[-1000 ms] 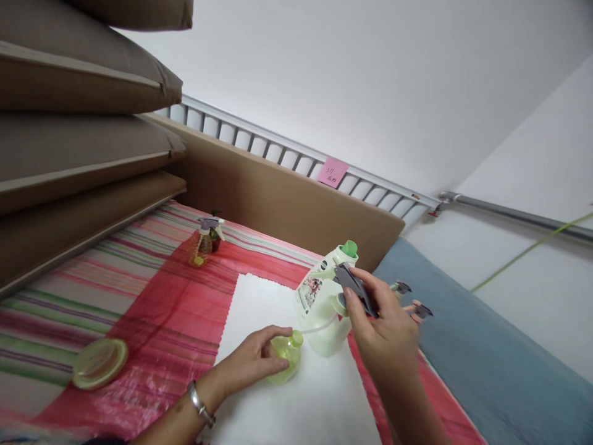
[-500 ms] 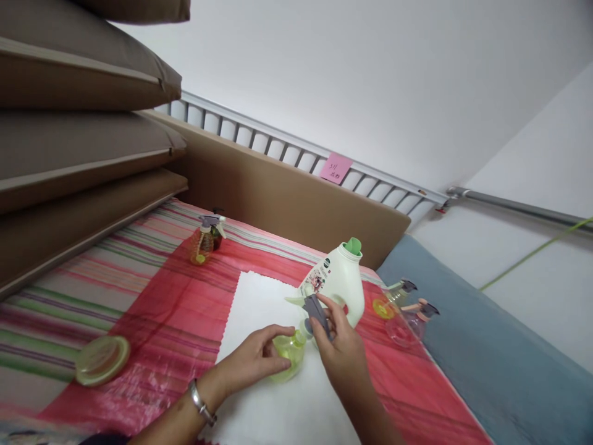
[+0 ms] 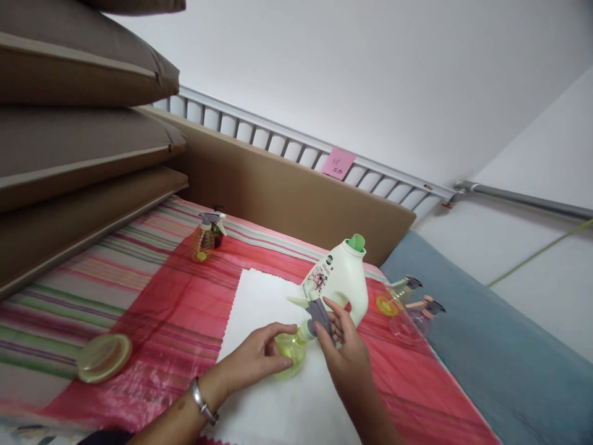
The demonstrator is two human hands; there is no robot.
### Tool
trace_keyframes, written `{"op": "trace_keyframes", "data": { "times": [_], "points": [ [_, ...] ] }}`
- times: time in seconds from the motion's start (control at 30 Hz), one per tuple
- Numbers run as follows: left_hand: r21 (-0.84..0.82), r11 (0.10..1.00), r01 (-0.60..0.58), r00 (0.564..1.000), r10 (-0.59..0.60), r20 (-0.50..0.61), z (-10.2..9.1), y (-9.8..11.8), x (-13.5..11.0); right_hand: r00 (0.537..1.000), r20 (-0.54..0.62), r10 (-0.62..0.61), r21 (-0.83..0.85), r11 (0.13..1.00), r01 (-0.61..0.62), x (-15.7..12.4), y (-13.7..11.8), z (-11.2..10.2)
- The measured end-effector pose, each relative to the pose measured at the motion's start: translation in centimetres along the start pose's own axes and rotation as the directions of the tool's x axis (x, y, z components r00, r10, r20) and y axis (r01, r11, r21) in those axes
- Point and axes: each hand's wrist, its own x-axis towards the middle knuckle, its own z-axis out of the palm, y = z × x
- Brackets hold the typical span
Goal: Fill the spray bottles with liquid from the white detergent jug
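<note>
Over a white sheet [image 3: 259, 296], my left hand [image 3: 254, 358] is wrapped round a small clear yellow-green spray bottle [image 3: 293, 355], which is tilted. The fingers of my right hand [image 3: 345, 352] grip its grey trigger spray head [image 3: 319, 315], whose pale nozzle end points left. The head's collar meets the bottle's neck; how firmly it is seated, I cannot tell. Just behind my hands stands a large white jug [image 3: 347, 272] with a green inner spout and a flowered label.
A yellow spray bottle [image 3: 202, 244] and a dark bottle stand at the back left. At right are a yellow-based spray bottle [image 3: 393, 300] and a pink spray bottle [image 3: 412, 324]. A round yellowish lid-like dish [image 3: 104, 358] lies left, near stacked brown cushions [image 3: 83, 136].
The grey spray head has come down against the bottle's neck, closing the small gap between them. My left hand stays round the bottle. The view has shifted slightly.
</note>
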Motion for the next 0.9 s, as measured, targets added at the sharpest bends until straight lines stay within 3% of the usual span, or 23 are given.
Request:
{"op": "trace_keyframes", "data": {
  "times": [0.17, 0.37, 0.53, 0.9],
  "points": [
    [-0.059, 0.997, -0.046, 0.999, 0.045, -0.005, 0.0, -0.5, 0.2, 0.999, 0.004, -0.033, -0.069, 0.997, 0.033, -0.3, 0.0, 0.0],
    [-0.068, 0.997, -0.043, 0.999, 0.043, 0.006, -0.1, -1.2, 0.5, 0.998, 0.064, 0.004, 0.006, 1.000, -0.004, -0.1, 0.7, 0.2],
    [-0.060, 0.997, -0.046, 0.999, 0.046, -0.008, 0.0, -1.2, 0.5, 0.989, 0.141, -0.034, -0.090, 0.995, 0.047, 0.1, 0.0, -0.2],
    [-0.042, 0.998, -0.040, 0.999, 0.041, 0.015, 0.1, -0.3, 0.2, 0.983, 0.164, 0.086, 0.008, 0.996, -0.089, 1.4, -0.9, -1.9]
  ]
}}
